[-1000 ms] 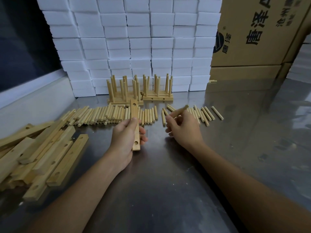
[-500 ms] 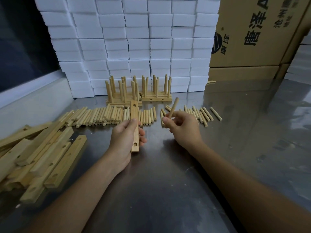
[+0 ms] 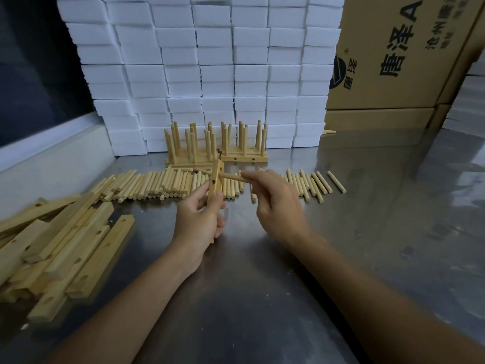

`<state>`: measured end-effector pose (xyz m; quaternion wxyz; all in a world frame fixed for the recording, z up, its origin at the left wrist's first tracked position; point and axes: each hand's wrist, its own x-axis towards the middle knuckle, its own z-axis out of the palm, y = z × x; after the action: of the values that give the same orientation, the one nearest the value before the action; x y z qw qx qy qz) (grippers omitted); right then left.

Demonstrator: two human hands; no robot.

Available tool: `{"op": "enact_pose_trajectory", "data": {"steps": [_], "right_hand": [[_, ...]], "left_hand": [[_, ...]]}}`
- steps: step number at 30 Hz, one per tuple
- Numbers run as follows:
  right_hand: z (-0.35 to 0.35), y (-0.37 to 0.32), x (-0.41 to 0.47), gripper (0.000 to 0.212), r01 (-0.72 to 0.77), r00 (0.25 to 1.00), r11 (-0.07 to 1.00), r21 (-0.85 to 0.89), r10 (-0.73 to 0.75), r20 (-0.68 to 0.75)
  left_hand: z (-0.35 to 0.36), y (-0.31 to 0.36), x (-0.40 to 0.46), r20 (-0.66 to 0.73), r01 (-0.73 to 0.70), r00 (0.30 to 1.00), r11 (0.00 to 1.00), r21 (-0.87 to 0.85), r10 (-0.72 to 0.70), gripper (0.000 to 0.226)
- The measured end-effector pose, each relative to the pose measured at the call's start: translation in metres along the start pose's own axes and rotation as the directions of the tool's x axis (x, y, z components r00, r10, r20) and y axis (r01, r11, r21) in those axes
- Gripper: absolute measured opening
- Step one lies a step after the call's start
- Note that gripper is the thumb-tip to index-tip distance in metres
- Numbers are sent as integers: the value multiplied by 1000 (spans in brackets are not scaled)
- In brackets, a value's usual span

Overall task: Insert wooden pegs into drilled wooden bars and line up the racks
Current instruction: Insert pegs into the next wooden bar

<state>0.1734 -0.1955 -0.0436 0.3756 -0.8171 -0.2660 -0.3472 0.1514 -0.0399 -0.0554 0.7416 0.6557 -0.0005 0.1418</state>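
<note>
Far left, we note a loose heap of drilled bars (image 3: 65, 248) lying crosswise on the steel table (image 3: 262, 298), some overlapping, holes visible along their faces.

Next, a long row of loose pegs (image 3: 157, 183) lies side by side on the table, running from near the heap toward the centre, behind our hands.

Behind that row, against a wall of stacked white foam blocks (image 3: 210, 74), stand two finished racks (image 3: 215, 145), pegs upright, set just beside each other.

Centre: our left hand (image 3: 199, 224) grips one bar (image 3: 214, 185) held nearly upright, lifted off the table, fingers curled around its lower half, thumb on the near face. Two open holes show on its upper part.

Just right of it, our right hand (image 3: 278, 206) pinches a single peg (image 3: 232, 176) between thumb and fingertips, the peg lying roughly level, its left end meeting the bar's side between those holes. We cannot tell how deep it sits.

Further right, a second, thinner group of pegs (image 3: 315, 182) lies on the table, well spread.

Far right, at the back, large cardboard cartons (image 3: 393, 61) with printed characters.
</note>
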Motion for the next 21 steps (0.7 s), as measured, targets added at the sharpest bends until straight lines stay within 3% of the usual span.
{"op": "enact_pose_trajectory", "data": {"steps": [7, 9, 11, 14, 17, 21], "right_hand": [[-1, 3, 0, 31, -56, 998, 998, 38, 56, -11], [-2, 3, 0, 29, -37, 999, 999, 16, 37, -19], [-3, 3, 1, 28, -16, 1000, 999, -32, 16, -22], [-4, 2, 1, 20, -33, 999, 997, -69, 33, 1], [-2, -1, 1, 15, -37, 999, 993, -110, 40, 33], [-3, -1, -2, 18, -41, 999, 987, -158, 43, 8]], "left_hand": [[0, 3, -2, 39, 12, 999, 1000, 21, -13, 27], [1, 6, -4, 56, -23, 998, 999, 25, 21, 41], [0, 6, -5, 60, -85, 995, 992, 97, 80, 51], [-1, 1, -2, 70, -195, 981, 941, 277, 183, 34], [-2, -3, -2, 103, -279, 960, 859, 429, 260, 40], [-1, 1, -5, 143, -321, 947, 803, 503, 288, 40]]}}
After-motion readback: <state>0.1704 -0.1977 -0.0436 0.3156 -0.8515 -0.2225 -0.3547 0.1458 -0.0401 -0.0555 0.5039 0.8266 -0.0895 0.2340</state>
